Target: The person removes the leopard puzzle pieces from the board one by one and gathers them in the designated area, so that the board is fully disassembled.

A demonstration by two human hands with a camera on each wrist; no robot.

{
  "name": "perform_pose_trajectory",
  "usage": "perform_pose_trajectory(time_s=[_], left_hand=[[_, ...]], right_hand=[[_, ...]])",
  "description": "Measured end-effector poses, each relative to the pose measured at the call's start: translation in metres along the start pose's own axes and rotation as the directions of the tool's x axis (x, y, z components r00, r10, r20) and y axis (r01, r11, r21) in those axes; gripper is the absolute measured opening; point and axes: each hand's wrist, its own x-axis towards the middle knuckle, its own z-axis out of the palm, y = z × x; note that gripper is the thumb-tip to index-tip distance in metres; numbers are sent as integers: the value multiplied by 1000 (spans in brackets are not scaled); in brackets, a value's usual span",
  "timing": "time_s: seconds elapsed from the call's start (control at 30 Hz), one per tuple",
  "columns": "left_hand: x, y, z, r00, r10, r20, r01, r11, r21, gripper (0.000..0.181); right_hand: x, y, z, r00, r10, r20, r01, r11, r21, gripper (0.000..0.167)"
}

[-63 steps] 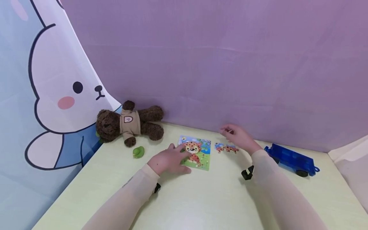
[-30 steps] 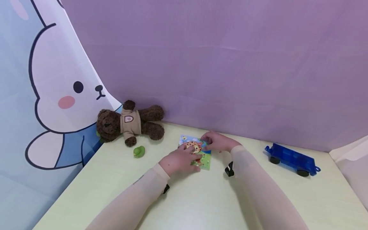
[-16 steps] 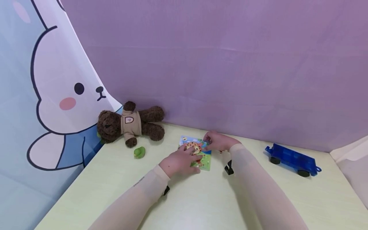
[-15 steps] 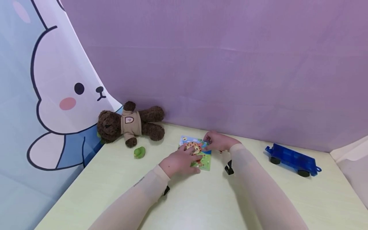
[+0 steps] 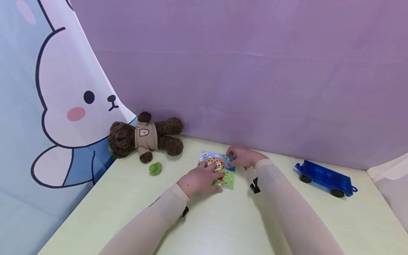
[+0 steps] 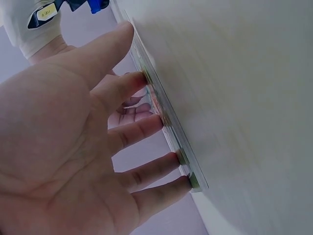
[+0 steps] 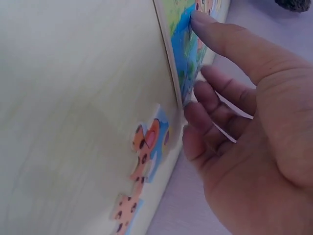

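Observation:
A square picture board (image 5: 228,179) with a spotted leopard on blue and green lies near the table's back edge. My left hand (image 5: 199,180) spreads over its left part; in the left wrist view the fingertips of the left hand (image 6: 93,117) touch its surface. At the board's upper right corner is my right hand (image 5: 243,157). In the right wrist view the thumb of the right hand (image 7: 254,103) touches the board (image 7: 182,61), with the other fingers bent beside its edge. Loose orange spotted puzzle pieces (image 7: 144,159) lie beside the board, mostly hidden in the head view by the right hand.
A brown teddy bear (image 5: 146,137) in a beige shirt lies at the back left, with a small green toy (image 5: 155,169) in front of it. To the right stands a blue wheeled wagon (image 5: 326,177). A purple cloth (image 5: 239,71) hangs behind the table.
Since the oldest frame, my right hand has moved left from above the loose pieces to the board's upper right corner. My left hand has shifted slightly right over the board. Recently both hardly move.

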Motion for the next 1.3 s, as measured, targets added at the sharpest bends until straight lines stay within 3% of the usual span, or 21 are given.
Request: perform_pose_trajectory(time_s=[0.3,0.63,0.83,1.07,1.3], left_hand=[[3,-2,2,1000,-6,9,6,1000,10,67],[3,-2,1,1000,2,2,-2,1000,17,67],[3,-1,1,1000,1,6,-1,1000,31,67],[3,0,1,1000,-1,1,1,1000,30,67],[4,-1,3,1000,-5,7,5,1000,12,68]], right_hand=[[-3,3,-3,997,-75,-37,72,995,-63,43],[1,0,-4,1000,-14,-24,13,998,-53,46],[6,4,-1,999,-37,-32,35,997,-69,48],[6,4,0,1000,-18,-17,18,1000,20,50],[4,2,0,998,-61,-14,61,998,12,53]])
